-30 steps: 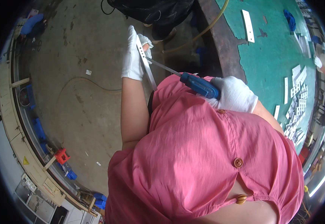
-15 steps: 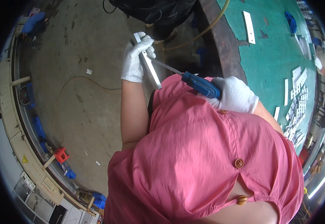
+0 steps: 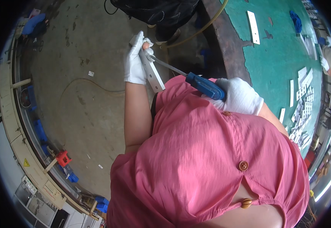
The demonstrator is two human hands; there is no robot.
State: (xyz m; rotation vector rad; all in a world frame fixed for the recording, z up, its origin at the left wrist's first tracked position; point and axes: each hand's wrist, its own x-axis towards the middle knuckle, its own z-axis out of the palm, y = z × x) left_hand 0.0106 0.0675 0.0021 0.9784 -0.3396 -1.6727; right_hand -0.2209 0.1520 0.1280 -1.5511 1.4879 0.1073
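Observation:
My left hand (image 3: 136,62), in a white glove, grips a flat silver-white metal bar (image 3: 156,79) that slants downward to the right. Two holes show in the bar's broad face, and a bare fingertip pokes out of the glove near its upper end. In the white-gloved right hand (image 3: 242,97) is a blue-handled tool (image 3: 207,87) with a long, thin metal shaft. The tip of that shaft reaches the left fingers beside the bar; whether it touches the metal I cannot tell. Both hands are held in front of my pink shirt.
To the right stands a green-topped table (image 3: 272,60) with worn edges. A long drilled plate (image 3: 253,27) and a heap of drilled metal pieces (image 3: 302,114) lie on it. A yellowish hose (image 3: 215,26) hangs by its corner. A person in dark clothes (image 3: 158,11) is ahead.
My left hand has turned the bar, so its broad face with holes now shows instead of its narrow edge. The left fingers have shifted; my right hand and the tool have hardly moved.

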